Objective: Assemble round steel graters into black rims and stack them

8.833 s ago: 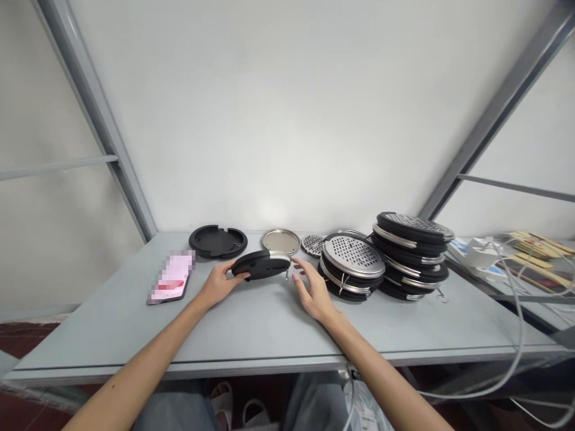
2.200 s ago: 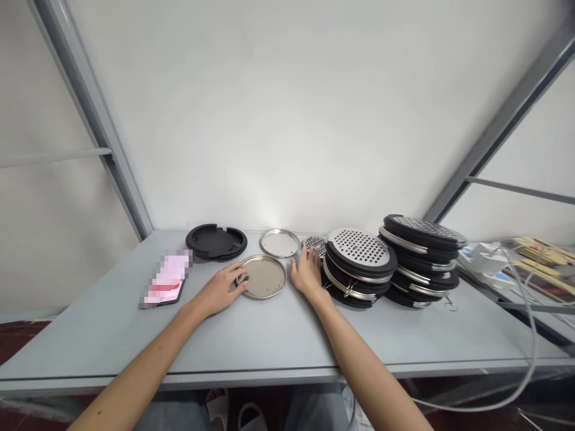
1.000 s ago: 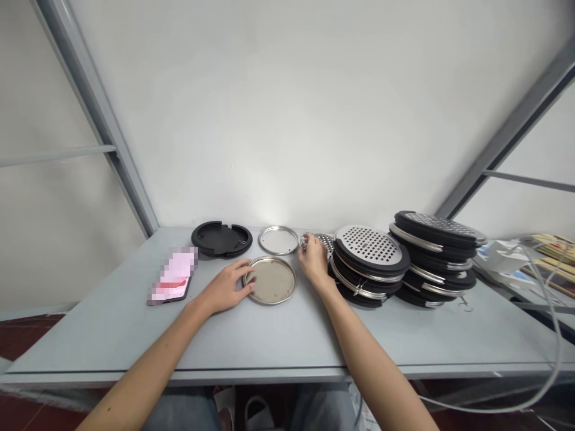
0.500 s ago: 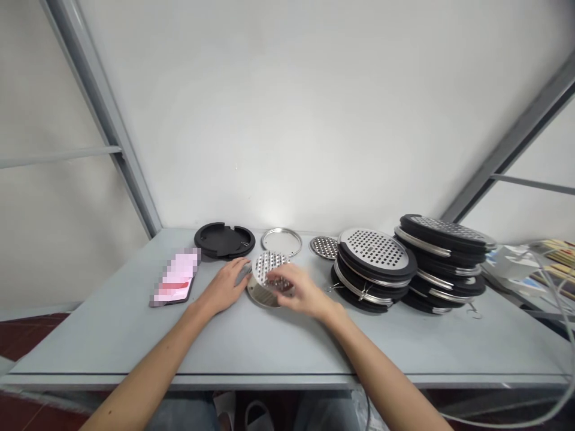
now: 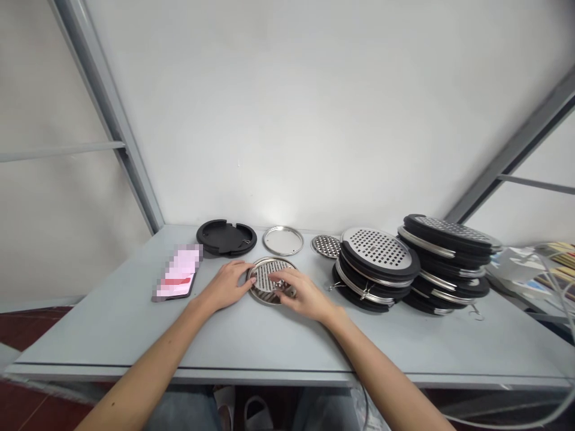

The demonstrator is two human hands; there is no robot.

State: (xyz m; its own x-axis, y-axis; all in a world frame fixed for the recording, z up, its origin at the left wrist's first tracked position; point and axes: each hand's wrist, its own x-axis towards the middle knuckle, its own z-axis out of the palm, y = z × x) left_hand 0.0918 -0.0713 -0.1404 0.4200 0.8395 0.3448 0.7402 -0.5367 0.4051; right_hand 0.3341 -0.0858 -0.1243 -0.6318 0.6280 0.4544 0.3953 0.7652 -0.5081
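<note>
A round steel tray (image 5: 259,294) lies on the grey table (image 5: 251,335) in front of me, with a perforated steel disc (image 5: 265,274) lying in it. My left hand (image 5: 227,284) rests against the tray's left rim, fingers loosely spread. Over the disc's right side my right hand (image 5: 302,292) lies flat with its fingertips pressing on the disc. Behind them sit a black round base (image 5: 226,237), a steel ring tray (image 5: 283,240) and a second small perforated disc (image 5: 327,245).
Two stacks of black-and-steel round units stand to the right, the near stack (image 5: 376,266) and the far stack (image 5: 449,260). A phone (image 5: 178,279) lies at the left. Cables and papers (image 5: 534,269) crowd the far right. Grey frame posts rise on both sides.
My right hand took a perforated disc from beside the stacks, carried it left and laid it into the steel tray. My left hand stayed at the tray's rim.
</note>
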